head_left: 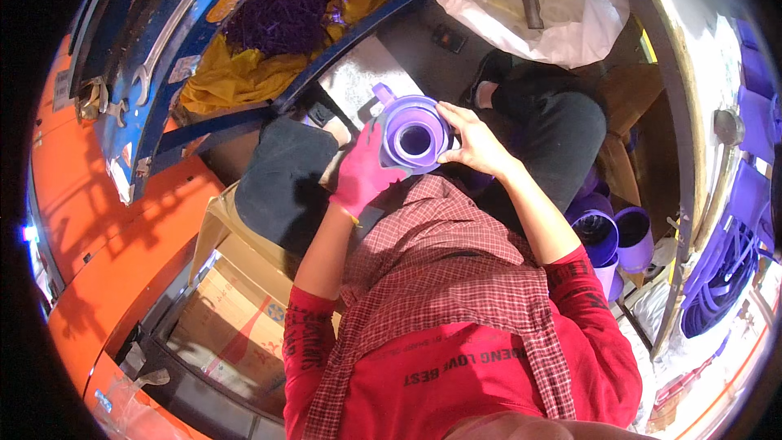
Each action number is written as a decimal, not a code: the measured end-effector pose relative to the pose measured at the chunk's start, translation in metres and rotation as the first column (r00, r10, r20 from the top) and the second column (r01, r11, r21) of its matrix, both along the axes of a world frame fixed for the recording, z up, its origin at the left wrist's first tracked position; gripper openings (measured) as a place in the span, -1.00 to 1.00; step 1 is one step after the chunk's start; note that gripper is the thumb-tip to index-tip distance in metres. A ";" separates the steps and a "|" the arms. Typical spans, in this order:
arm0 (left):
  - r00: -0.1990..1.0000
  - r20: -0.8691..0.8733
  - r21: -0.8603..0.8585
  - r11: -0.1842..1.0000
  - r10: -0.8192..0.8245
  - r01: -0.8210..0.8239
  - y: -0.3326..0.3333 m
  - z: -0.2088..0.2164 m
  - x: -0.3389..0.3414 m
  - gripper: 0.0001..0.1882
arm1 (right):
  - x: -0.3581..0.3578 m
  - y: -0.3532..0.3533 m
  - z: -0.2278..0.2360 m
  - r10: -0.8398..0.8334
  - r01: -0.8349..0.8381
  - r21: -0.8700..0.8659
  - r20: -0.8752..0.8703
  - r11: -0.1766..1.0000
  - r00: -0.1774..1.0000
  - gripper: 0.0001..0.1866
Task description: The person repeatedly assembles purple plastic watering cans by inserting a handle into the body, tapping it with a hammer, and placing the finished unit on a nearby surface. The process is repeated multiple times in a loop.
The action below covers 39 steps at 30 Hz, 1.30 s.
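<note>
A round, hollow purple plastic part (397,125) sits in front of my body, above my lap. It has stepped rings, a dark round opening in the middle and a small loop sticking out at its far left. My left hand (364,169), in a pink glove, wraps the part's left side, with the thumb along its near edge. Bare fingers of my right hand (479,143) pinch the right rim. The underside of the part is hidden from view.
A yellow bag (213,85) of purple shavings (281,16) lies in a blue metal bin at far left, near wrenches (155,57). A white bag (460,12) stands at the back. Several purple cups (593,232) are stacked at right. An orange cabinet (106,236) and cardboard box (216,322) flank my left.
</note>
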<state>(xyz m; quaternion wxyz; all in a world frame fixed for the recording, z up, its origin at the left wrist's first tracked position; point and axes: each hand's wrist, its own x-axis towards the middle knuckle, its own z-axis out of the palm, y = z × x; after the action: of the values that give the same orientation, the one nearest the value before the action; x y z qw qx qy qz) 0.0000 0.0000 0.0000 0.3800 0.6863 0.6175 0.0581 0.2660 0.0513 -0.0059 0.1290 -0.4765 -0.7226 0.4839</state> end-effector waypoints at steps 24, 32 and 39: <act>0.988 -0.099 0.407 0.911 0.120 -0.069 0.005 0.085 -0.007 -0.05 | -0.007 -0.006 0.029 -0.008 -0.100 0.347 0.297 0.933 0.955 0.05; 0.747 0.015 0.539 0.624 0.664 -0.565 -0.082 -0.053 -0.162 -0.49 | 0.085 -0.041 0.127 -0.301 0.168 0.510 0.189 0.843 0.935 -0.31; 0.679 -0.158 0.126 0.697 0.717 -0.706 -0.071 -0.073 -0.209 -0.21 | 0.252 -0.029 0.244 -0.834 0.078 0.980 0.111 0.181 0.541 -0.58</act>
<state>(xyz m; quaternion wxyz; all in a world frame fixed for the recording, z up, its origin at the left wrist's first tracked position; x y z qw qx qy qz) -0.2087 -0.0710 -0.0731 0.2462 0.4047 0.8677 0.1507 0.5175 0.0224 0.2380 0.2604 -0.6636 -0.6471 -0.2705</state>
